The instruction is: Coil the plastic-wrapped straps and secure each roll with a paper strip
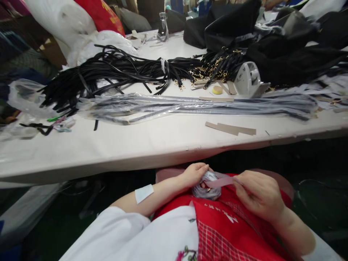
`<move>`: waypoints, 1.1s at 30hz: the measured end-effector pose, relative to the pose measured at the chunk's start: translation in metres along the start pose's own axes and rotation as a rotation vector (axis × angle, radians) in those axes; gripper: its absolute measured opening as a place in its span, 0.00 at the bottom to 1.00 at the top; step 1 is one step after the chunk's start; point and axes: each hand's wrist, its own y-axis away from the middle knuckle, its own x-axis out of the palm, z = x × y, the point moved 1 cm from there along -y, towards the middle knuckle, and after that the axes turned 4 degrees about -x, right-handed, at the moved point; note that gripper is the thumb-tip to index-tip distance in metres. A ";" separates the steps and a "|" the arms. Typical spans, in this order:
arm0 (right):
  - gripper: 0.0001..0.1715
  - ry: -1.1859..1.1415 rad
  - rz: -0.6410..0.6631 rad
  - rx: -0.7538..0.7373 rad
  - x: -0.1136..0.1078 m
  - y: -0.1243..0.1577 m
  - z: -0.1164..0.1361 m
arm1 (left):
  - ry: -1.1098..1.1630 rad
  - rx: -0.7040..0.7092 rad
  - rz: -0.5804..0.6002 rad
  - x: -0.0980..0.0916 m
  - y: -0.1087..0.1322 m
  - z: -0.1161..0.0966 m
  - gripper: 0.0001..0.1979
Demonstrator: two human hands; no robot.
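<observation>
My left hand (195,174) is closed around a coiled bundle (208,191) of strap wrapped in clear plastic, held over my lap. A bit of gold-coloured metal shows within the coil. From the bundle a strip of translucent tape (221,181) stretches to the right. My right hand (258,194) pinches the far end of this tape between thumb and fingers. Beneath the bundle lies a red apron (217,221) with a checked part.
Across the white table (152,141) lie long plastic-wrapped straps (190,106). Behind them are a pile of black straps (108,69) with gold clasps (214,67), a white tape dispenser (248,79) and a yellow tape roll (217,90). Cardboard strips (231,128) rest near the front edge.
</observation>
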 end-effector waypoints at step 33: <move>0.11 -0.744 0.275 0.650 0.049 0.005 0.016 | -0.313 0.303 -0.198 -0.004 0.011 -0.003 0.17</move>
